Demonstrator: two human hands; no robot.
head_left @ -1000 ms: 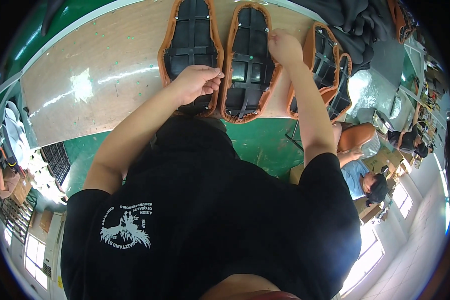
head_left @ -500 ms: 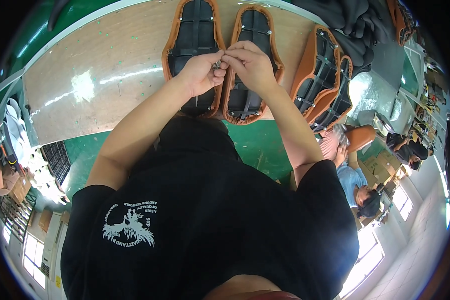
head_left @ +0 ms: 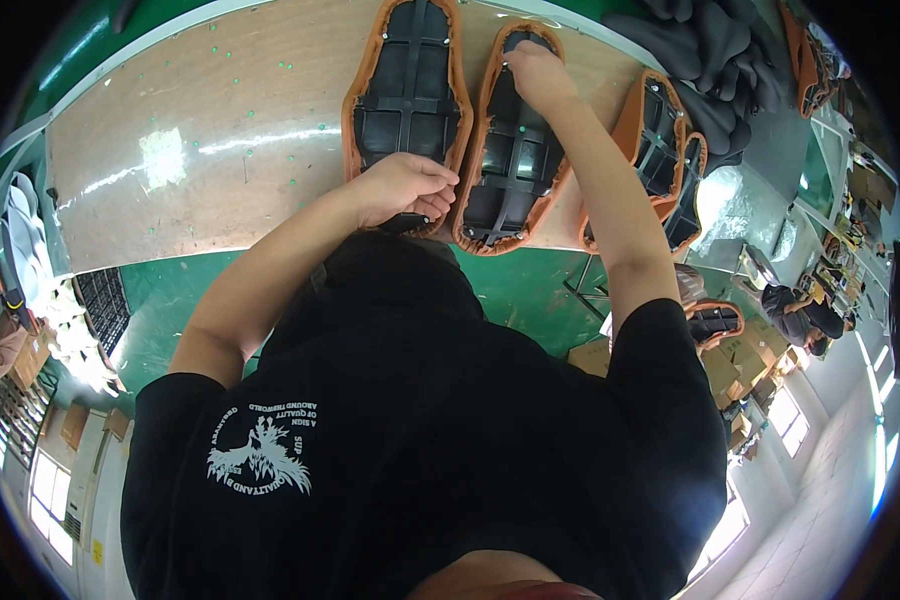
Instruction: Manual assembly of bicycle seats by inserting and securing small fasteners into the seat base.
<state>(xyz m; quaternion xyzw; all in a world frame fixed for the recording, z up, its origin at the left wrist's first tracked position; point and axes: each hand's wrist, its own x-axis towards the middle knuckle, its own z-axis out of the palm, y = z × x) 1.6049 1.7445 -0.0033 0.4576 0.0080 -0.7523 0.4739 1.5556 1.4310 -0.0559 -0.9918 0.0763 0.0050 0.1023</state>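
Two long pads, each with a black ribbed plastic back and a brown upholstered rim, lie side by side on the table. Over the near end of the left pad (head_left: 410, 80), my left hand (head_left: 407, 190) is closed, its fingers curled in. The small metal pieces seen in it earlier are hidden now. My right hand (head_left: 542, 78) reaches to the far end of the right pad (head_left: 515, 160), fingertips pinched together at its plastic back. What they hold is too small to make out.
To the right, more brown-rimmed pads (head_left: 660, 130) stand tilted at the table edge. Dark grey pieces (head_left: 715, 60) are heaped behind them. The wooden table (head_left: 200, 180) stretches left. At the lower right, a person's hand holds another pad (head_left: 715, 322) near cardboard boxes (head_left: 740, 365).
My hands have parted: the right went from the meeting point to the right pad's far end, the left drew nearer to me. The person at right is now mostly hidden behind my arm.
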